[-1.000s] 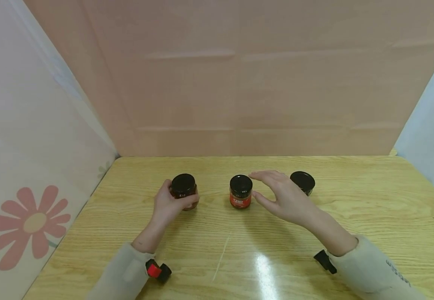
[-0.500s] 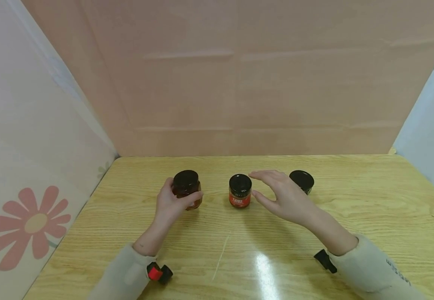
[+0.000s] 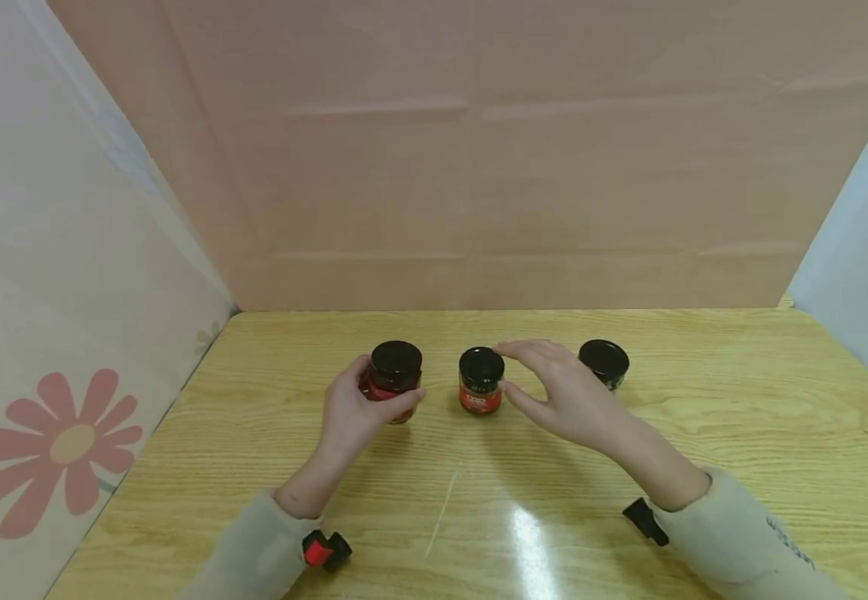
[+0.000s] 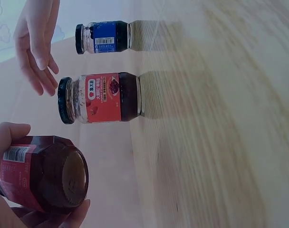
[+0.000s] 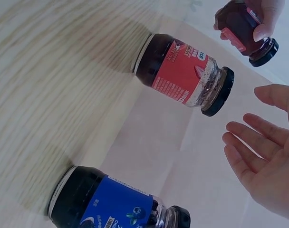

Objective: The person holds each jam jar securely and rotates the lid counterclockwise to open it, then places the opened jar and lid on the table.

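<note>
My left hand (image 3: 349, 410) grips a dark jam jar (image 3: 396, 365) round its side, thumb in front. In the left wrist view the jar's glass base shows; it is held above the table and tilted. To its right a red-labelled jam jar (image 3: 481, 393) with a black lid stands upright on the table. Beside that jar's lid is my right hand (image 3: 569, 400), fingers spread and holding nothing; in the right wrist view a gap shows between fingers and lid. Partly behind the right hand stands a blue-labelled jar (image 5: 118, 204), its black lid visible in the head view.
The jars are on a light wood-grain table (image 3: 741, 433). A plain pinkish backdrop (image 3: 479, 167) rises at the far edge. At the left is a pale panel with a pink flower (image 3: 66, 446); another pale panel (image 3: 865, 250) borders the right.
My left hand has carried the dark jar to the right, nearer the red-labelled jar, and raised it slightly. The right hand and the two standing jars look practically unmoved.
</note>
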Available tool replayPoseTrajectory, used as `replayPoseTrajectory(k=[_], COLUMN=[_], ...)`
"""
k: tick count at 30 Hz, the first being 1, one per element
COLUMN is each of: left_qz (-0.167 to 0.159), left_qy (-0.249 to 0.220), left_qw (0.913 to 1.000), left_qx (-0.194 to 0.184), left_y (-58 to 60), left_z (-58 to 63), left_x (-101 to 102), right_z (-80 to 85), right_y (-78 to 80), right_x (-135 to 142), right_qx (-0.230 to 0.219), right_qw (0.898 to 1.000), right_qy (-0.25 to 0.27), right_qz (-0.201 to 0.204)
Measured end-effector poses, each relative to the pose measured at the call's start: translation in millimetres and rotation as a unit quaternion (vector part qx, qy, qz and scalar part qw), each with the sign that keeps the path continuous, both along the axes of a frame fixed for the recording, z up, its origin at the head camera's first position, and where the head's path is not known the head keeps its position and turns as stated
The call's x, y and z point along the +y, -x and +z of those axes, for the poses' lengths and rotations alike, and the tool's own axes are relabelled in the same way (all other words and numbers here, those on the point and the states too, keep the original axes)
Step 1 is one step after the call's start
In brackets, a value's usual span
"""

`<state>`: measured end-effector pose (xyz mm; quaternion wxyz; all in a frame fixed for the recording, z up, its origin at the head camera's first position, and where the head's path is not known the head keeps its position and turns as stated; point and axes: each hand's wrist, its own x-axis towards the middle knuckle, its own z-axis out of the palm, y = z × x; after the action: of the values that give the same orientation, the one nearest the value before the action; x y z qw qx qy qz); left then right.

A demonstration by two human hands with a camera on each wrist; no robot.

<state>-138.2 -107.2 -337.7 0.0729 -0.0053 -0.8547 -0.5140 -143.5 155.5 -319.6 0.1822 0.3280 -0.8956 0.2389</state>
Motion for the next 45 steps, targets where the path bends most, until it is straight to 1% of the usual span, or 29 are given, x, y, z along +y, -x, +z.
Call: replayPoseTrajectory(k=[8, 16, 19, 26, 30, 33, 36, 38, 42, 45], left_qz=[-0.003, -0.032, -0.042, -0.057, -0.069, -0.071, -0.072, -0.075, -0.082, -0.087], left_qy=[0.026, 0.062, 0.067, 0.091, 0.090, 0.101, 0.126, 0.146, 0.189, 0.203], left_qw=[0.9996, 0.9966, 0.9954, 0.9916, 0.9913, 0.9904, 0.9873, 0.9840, 0.9743, 0.9696], left_qx=[0.009, 0.043, 0.053, 0.072, 0.067, 0.063, 0.066, 0.070, 0.091, 0.105], left_y=[-1.9, -4.5, -5.5, -8.1, -9.4, -10.6, -11.9, -12.7, -13.5, -13.8], left_z=[1.2, 1.1, 1.3, 4.1, 5.7, 7.1, 8.2, 8.7, 8.7, 8.2], left_x=[6.9, 13.7, 16.8, 24.9, 27.4, 29.2, 31.2, 32.9, 36.7, 39.5], right_z=[0.5, 1.0, 1.6, 4.1, 5.5, 6.2, 6.3, 6.7, 7.9, 9.1], right_y=[-0.2, -0.6, -1.4, -4.2, -6.1, -6.7, -7.3, -7.3, -7.6, -8.6], right_x=[-1.3, -3.4, -4.0, -6.5, -8.3, -9.2, -10.0, -11.2, -14.2, -16.9], right_qx=[0.004, 0.004, -0.002, -0.029, -0.043, -0.051, -0.067, -0.082, -0.107, -0.124], right_qw=[1.000, 1.000, 1.000, 0.999, 0.999, 0.998, 0.997, 0.995, 0.990, 0.987], right_qy=[0.002, 0.011, 0.014, 0.030, 0.032, 0.032, 0.039, 0.051, 0.074, 0.080], right_qz=[0.000, 0.001, -0.002, 0.010, 0.008, 0.006, 0.008, 0.022, 0.052, 0.060])
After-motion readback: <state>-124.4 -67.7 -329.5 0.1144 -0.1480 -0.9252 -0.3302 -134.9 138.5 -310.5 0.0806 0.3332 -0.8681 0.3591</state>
